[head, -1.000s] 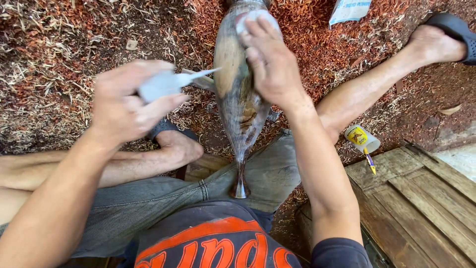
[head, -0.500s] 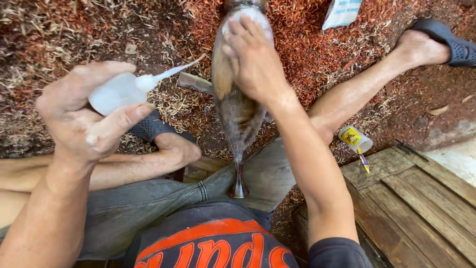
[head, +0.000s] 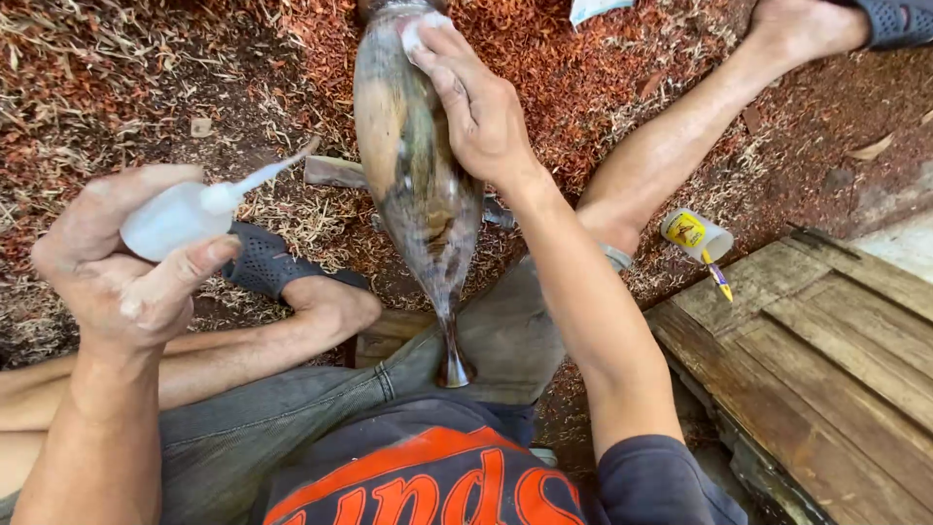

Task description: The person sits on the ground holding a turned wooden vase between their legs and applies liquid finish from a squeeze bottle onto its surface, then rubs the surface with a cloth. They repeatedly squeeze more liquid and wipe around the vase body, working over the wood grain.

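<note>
A long teardrop-shaped wooden piece [head: 413,185], glossy brown and grey, stands between my legs with its narrow end down near my lap. My right hand [head: 481,112] lies flat on its upper right side, pressing a small white pad [head: 420,31] against the wood. My left hand [head: 126,262] is off to the left, apart from the piece, gripping a small white squeeze bottle [head: 180,216]. The bottle's thin nozzle points up and right toward the wood without touching it.
Red-brown wood shavings [head: 583,68] cover the ground. A small wood block [head: 335,172] lies left of the piece. A clear cup with a yellow label [head: 695,235] sits by a wooden pallet [head: 826,360] at right. My feet wear dark sandals [head: 262,264].
My left hand with the bottle has drawn away leftward from the wooden piece. My right hand has slid up along the piece's upper part with the pad.
</note>
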